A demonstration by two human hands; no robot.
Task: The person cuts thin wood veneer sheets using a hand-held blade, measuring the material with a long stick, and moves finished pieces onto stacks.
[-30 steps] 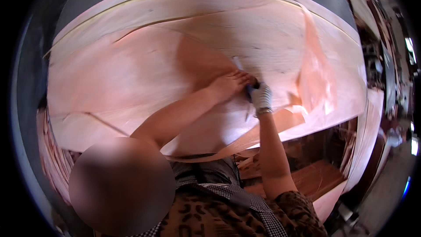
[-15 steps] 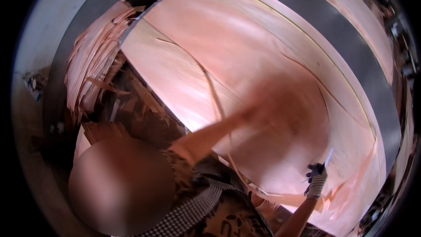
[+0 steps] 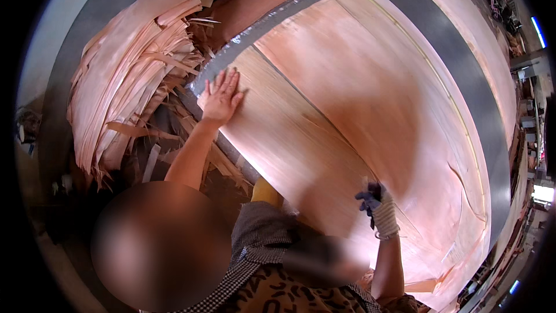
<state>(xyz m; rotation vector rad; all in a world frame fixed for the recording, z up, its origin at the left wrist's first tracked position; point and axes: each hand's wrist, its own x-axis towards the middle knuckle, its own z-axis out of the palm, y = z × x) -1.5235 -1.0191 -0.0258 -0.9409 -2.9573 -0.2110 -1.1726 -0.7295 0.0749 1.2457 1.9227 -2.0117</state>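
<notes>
My bare left hand lies flat with fingers spread on the near left corner of a pale veneer strip. Beside that strip, across a narrow dark seam, is a wider pinkish veneer sheet. My right hand, in a dark-fingered glove with a light knitted cuff, is curled over the veneer near the seam's right end. It is closed on a slim knife, whose blade barely shows here.
A thick bundle of torn veneer lies at the left, with loose scraps beside it. A yellow line runs along the stack's far side, before a dark grey band. Shelving and lights stand at the far right.
The blurred loose veneer strip in front of me has left the view. My left hand has come in onto the sheet's corner. My right hand has moved left and slightly farther away.
</notes>
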